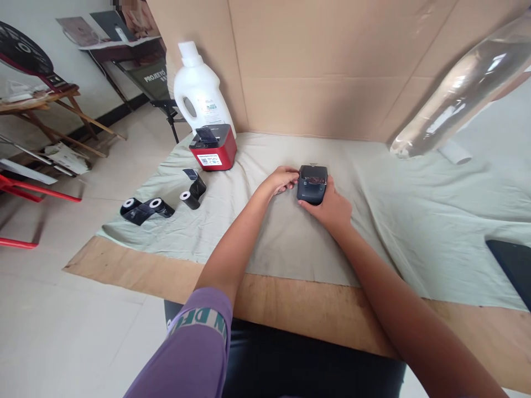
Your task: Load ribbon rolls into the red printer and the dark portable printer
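A small dark printer-like device [312, 190] with a shiny clear strip near its top is on the cloth in front of me. My right hand [334, 207] wraps around its right side and near edge, thumb along the front. At its left side is my left hand [282, 179], fingers curled and fingertips at the upper left edge; whether they pinch anything is hidden. To the left, a red box-shaped device [215, 152] with a black top bears a white printed label. Rolls of dark film [147, 210] with white cores lie partly unrolled, with a further roll [191, 199] closer to me.
A white jug [199, 83] stands behind the red device. Cardboard [307, 72] walls off the back. Right of it lean a clear plastic tube-like bag [460, 88] and a white tube [454, 152]. A dark flat object [512, 265] is at the right edge. A fan [31, 52] stands far left.
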